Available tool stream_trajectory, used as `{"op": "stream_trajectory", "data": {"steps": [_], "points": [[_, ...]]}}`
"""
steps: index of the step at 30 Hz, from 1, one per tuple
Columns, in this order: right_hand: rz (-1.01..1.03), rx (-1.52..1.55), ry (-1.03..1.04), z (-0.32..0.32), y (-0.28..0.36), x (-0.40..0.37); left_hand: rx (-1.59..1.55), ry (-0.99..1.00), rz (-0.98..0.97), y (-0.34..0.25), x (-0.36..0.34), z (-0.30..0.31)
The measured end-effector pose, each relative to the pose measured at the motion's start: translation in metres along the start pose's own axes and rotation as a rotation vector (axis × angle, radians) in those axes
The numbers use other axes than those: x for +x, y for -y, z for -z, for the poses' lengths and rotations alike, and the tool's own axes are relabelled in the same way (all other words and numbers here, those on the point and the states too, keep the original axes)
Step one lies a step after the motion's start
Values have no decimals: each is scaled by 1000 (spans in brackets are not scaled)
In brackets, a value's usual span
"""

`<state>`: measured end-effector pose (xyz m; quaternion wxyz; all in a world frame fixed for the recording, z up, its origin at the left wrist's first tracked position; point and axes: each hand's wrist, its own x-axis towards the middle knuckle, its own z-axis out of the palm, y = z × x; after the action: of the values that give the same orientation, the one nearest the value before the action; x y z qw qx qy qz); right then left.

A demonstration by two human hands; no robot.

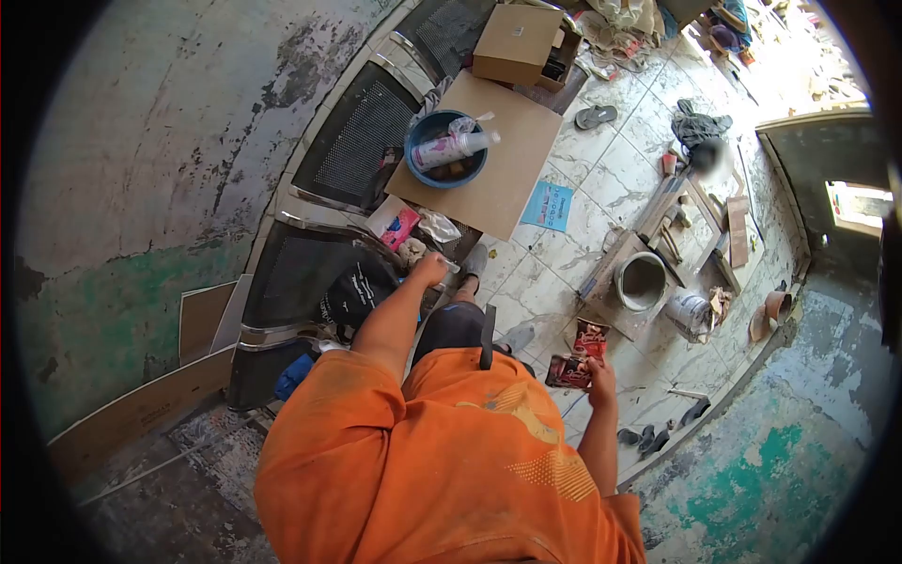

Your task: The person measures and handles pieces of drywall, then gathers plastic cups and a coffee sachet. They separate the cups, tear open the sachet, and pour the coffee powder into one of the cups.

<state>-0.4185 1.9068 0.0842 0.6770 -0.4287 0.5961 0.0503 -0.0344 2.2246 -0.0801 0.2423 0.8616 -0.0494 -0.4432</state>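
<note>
1. Gripping a red packet [578,357] in your right hand [602,383]: fingers are closed on its lower corner, and it's held out over the tiled floor [601,179], just right of your knee.
2. Your left hand [431,271] is at the front edge of the mesh bench seat [301,273]. It's curled, but I can't tell if it's holding anything.
3. Just beyond that hand, a pink packet [400,227] and crumpled white plastic [438,226] lie on the seat.
4. Further along the bench, a blue bowl [425,165] sits on a cardboard sheet [503,179], with a bottle [455,146] lying across the bowl.
5. A grey bucket [641,280] stands on the floor, apart from the red packet.
</note>
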Motion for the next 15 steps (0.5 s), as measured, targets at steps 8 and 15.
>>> {"op": "stream_trajectory", "data": {"steps": [8,15], "points": [[-488,-175,118,-49,-29,-52,-12,-258,-172,-128,145,91],[-667,276,-35,-57,-77,-81,406,-328,-107,-186,208,120]]}}
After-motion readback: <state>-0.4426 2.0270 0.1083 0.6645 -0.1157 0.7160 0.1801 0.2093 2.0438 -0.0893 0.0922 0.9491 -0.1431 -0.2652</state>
